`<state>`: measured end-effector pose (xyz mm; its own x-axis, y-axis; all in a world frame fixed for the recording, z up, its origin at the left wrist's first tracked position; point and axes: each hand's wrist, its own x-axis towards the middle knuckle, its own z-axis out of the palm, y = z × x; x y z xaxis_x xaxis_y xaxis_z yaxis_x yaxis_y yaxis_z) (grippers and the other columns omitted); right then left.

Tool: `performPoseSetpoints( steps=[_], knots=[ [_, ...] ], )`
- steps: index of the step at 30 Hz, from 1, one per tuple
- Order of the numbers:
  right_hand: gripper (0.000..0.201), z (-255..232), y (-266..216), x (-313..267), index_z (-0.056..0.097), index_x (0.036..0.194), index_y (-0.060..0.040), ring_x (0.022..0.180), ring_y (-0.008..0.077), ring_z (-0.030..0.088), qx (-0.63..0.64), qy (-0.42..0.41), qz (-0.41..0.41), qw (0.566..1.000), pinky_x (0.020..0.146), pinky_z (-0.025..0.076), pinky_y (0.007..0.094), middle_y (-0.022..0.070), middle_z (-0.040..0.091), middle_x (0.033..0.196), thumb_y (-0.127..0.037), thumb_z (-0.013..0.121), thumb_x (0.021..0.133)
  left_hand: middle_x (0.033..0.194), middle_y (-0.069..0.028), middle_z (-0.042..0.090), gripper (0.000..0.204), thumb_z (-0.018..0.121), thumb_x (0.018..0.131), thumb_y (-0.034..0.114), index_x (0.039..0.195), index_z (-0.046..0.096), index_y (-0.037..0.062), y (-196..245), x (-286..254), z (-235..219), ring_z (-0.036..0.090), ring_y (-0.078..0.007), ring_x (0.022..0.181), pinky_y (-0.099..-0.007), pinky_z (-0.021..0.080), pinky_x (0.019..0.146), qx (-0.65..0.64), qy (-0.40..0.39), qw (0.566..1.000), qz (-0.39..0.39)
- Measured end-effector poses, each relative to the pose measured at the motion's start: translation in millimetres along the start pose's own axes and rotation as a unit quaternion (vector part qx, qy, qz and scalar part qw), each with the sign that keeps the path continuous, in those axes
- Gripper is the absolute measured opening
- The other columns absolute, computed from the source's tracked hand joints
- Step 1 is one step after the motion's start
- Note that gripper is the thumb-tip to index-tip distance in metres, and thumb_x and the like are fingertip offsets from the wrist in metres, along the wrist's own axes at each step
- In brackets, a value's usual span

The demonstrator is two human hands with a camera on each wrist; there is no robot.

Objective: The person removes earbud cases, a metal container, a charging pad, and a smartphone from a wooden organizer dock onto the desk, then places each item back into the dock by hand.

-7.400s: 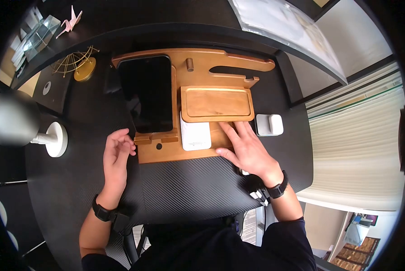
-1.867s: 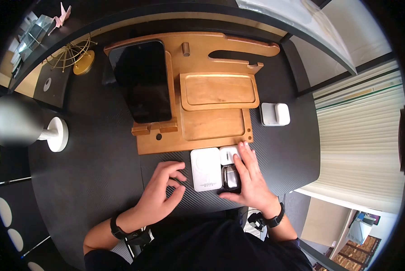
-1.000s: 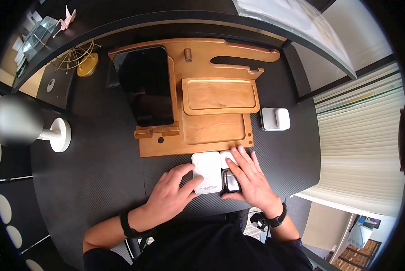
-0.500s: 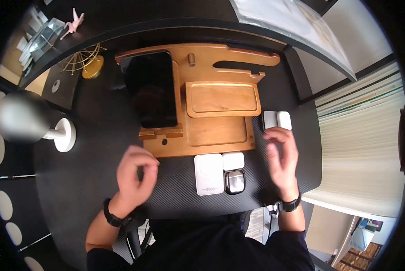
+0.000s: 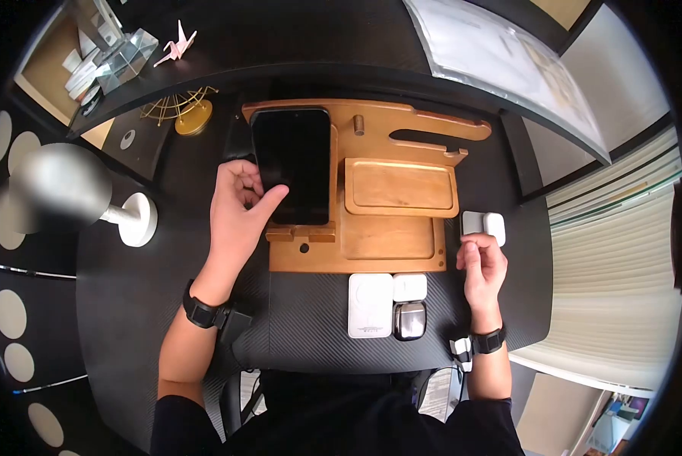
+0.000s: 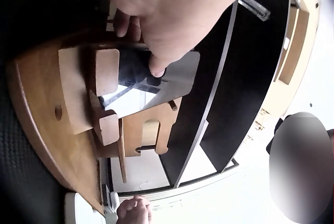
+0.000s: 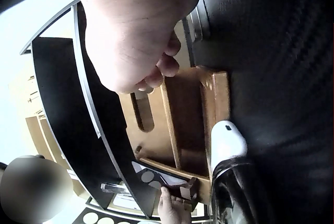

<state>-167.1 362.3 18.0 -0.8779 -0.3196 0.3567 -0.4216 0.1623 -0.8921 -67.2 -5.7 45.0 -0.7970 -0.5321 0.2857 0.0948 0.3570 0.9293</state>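
My left hand (image 5: 238,213) grips the black phone (image 5: 295,169) at its left side, thumb over the screen and fingers curled at the edge. The left wrist view shows that thumb on the phone (image 6: 180,73). The phone leans upright in the wooden stand (image 5: 360,260). My right hand (image 5: 484,283), fingers loosely curled around nothing, hovers just in front of a white two-part item (image 5: 474,223). A flat white block (image 5: 370,305), a small white case (image 5: 410,287) and a glossy black case (image 5: 410,321) lie side by side before the stand.
A white lamp base (image 5: 138,220) stands at the left and a gold wire ornament (image 5: 193,118) behind it. The black shelf (image 5: 341,45) spans the back, with a pink paper crane (image 5: 177,45) and a plastic-covered sheet (image 5: 508,64) on top.
My left hand has moved from the table's front up to the phone and grips it. My right hand has left the small cases and moved right. The head view has shifted.
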Motion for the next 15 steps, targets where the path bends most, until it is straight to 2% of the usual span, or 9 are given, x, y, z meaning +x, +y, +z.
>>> performPoseSetpoints(
  steps=[6,9,11,13,15],
  knots=[
    [0.007,1.6,-3.4,1.3,0.068,0.099,0.0012,0.061,0.0092,0.061,-0.051,-0.035,0.012,0.998,0.058,0.050,0.0244,0.0040,0.065,0.072,-0.004,0.063,0.097,0.093,0.0020,0.055,0.028,0.069,0.092,-0.002,0.113,0.052,0.0029,6.8,-4.2,-6.3,0.051,-0.0036,0.081,-0.0182,0.045,0.073,-0.070,0.008,0.997,-0.006],
    [0.007,1.2,-0.7,0.3,0.068,0.098,0.0011,0.062,0.0103,0.063,-0.074,-0.049,0.010,0.996,0.059,0.051,0.0252,0.0049,0.066,0.073,-0.003,0.063,0.096,0.097,0.0031,0.056,0.023,0.064,0.095,-0.004,0.114,0.053,0.0041,-0.6,-3.9,-21.2,0.051,-0.0022,0.085,-0.0168,0.042,0.078,-0.128,0.010,0.992,0.007],
    [0.006,2.1,-2.2,0.6,0.068,0.098,0.0009,0.062,0.0110,0.064,-0.076,-0.051,0.008,0.996,0.059,0.051,0.0256,0.0055,0.066,0.073,-0.003,0.064,0.096,0.100,0.0045,0.057,0.024,0.061,0.097,-0.003,0.118,0.052,0.0045,-13.5,-2.7,-34.0,0.050,-0.0012,0.087,-0.0165,0.040,0.080,-0.204,0.029,0.978,-0.012],
    [0.006,2.1,-4.4,0.6,0.068,0.098,0.0008,0.062,0.0115,0.065,-0.079,-0.054,0.005,0.995,0.060,0.051,0.0257,0.0058,0.067,0.074,-0.003,0.064,0.095,0.095,0.0058,0.049,0.024,0.060,0.099,0.000,0.121,0.052,0.0058,-16.1,-2.8,-50.6,0.051,-0.0028,0.092,-0.0192,0.042,0.083,-0.228,0.053,0.972,-0.024],
    [0.006,2.2,-5.9,1.0,0.068,0.098,0.0008,0.062,0.0118,0.065,-0.083,-0.054,-0.002,0.995,0.060,0.051,0.0257,0.0059,0.067,0.074,-0.003,0.064,0.095,0.103,0.0039,0.057,0.025,0.061,0.100,0.004,0.123,0.052,0.0058,-25.7,-5.8,-71.5,0.054,-0.0038,0.096,-0.0194,0.042,0.085,-0.256,0.058,0.965,0.009]
  ],
)
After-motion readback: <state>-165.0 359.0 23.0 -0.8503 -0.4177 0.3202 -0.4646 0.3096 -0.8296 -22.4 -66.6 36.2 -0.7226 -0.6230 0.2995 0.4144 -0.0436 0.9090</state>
